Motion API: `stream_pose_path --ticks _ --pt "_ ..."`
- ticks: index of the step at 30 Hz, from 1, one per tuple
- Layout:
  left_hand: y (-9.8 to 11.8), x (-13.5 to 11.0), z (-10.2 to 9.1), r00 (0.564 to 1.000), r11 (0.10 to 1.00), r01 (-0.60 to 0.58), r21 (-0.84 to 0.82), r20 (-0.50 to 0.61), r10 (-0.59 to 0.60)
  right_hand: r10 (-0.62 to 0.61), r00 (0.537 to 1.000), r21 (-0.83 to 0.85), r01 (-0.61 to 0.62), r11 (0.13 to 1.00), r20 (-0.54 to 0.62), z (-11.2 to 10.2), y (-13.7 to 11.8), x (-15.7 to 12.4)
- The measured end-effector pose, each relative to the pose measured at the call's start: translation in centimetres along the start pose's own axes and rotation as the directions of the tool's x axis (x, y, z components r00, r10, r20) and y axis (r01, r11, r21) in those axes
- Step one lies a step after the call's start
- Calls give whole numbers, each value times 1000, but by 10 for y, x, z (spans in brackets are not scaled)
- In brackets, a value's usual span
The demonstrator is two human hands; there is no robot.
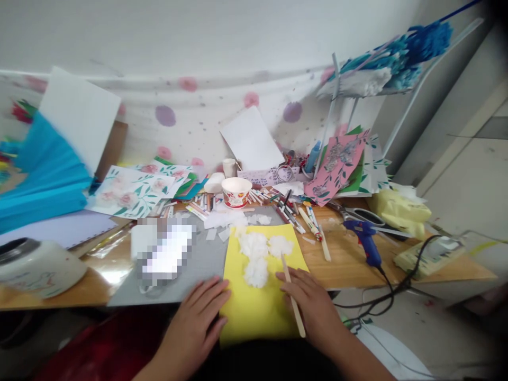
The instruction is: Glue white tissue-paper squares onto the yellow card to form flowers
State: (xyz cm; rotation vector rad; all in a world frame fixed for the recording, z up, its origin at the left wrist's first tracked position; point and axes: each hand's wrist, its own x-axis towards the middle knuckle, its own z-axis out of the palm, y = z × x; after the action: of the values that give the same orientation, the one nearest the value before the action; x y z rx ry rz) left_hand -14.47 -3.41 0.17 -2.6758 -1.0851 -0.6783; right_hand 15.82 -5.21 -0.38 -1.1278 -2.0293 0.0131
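A yellow sheet of paper (pixel 257 312) lies at the table's front edge and hangs slightly over it. White fluffy tufts (pixel 254 248), like cotton, sit on its upper half in several clumps. My left hand (pixel 206 307) rests open on the sheet's left edge, fingers stretched out. In my right hand (pixel 309 304) is a wooden craft stick (pixel 296 309), pinched between thumb and fingers. The stick's upper tip touches or nearly touches the right-hand tuft (pixel 280 246). Its lower end points toward me.
Behind the sheet stand a paper bowl (pixel 236 193) and many scattered markers (pixel 286 211). A blue glue gun (pixel 365 241) and scissors (pixel 363 216) lie to the right, near a power strip (pixel 432 256). At left are a blurred-out phone-like object (pixel 169 254) and a white jar (pixel 43 270).
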Motion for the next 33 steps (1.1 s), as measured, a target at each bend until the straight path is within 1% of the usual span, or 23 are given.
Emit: stream_pose_path --ticks 2,3,4,6,8,11,13,14,16,18,19,20,22,24,25,26,27,28,31,32,33 --pt "1 1 -1 1000 1000 -8 4 -16 8 -7 997 -36 10 999 79 1 -4 5" --pt "1 2 -1 1000 1000 -9 2 -19 9 -28 995 -36 32 999 93 0 -5 6" --pt "1 2 -1 1000 1000 -11 0 -17 11 -53 995 -36 56 998 84 -2 -4 7" --pt "-1 2 -1 1000 1000 -3 2 -15 3 -71 997 -55 72 996 21 -8 1 7" --pt "-3 1 0 999 999 37 21 -36 -37 -32 997 -107 24 994 -74 -14 10 4" --pt "-7 0 5 987 990 130 60 -98 -124 62 982 -188 -96 978 -179 -16 28 -4" --pt "-7 3 8 982 985 165 55 -107 -159 114 972 -186 -153 971 -205 -11 39 -11" --pt "-6 6 8 981 984 172 38 -99 -168 143 969 -159 -177 971 -203 -7 44 -14" --pt "0 15 6 979 981 191 -22 -68 -192 247 951 -64 -262 963 -185 0 53 -17" --pt "7 25 0 965 963 252 -95 -54 -258 396 904 86 -387 918 -162 2 61 -17" --pt "10 30 -3 955 949 283 -136 -48 -291 477 867 179 -451 874 -144 2 64 -14" --pt "13 34 -6 944 933 314 -174 -47 -326 555 821 281 -507 815 -131 0 66 -10" --pt "16 40 -9 926 903 363 -232 -21 -378 696 711 485 -577 657 -98 -7 66 1" --pt "17 41 -10 915 880 392 -267 15 -403 808 585 656 -582 480 -72 -15 59 17" --pt "17 41 -10 912 872 402 -279 35 -409 843 537 709 -583 397 -30 -18 53 25" --pt "17 40 -10 909 865 411 -287 53 -414 861 508 723 -594 352 -1 -22 48 33" --pt "16 39 -10 905 859 420 -293 68 -420 861 508 715 -608 345 16 -24 43 40" --pt "14 38 -9 902 853 428 -298 82 -423 850 527 696 -615 371 12 -26 39 47" --pt "9 35 -8 904 852 426 -304 99 -416 790 612 575 -630 521 -45 -29 40 60" --pt "7 33 -7 911 861 409 -303 93 -401 780 623 525 -644 556 -62 -30 44 64" --pt "4 33 -6 921 872 387 -300 80 -381 778 623 482 -659 578 -81 -30 50 66"
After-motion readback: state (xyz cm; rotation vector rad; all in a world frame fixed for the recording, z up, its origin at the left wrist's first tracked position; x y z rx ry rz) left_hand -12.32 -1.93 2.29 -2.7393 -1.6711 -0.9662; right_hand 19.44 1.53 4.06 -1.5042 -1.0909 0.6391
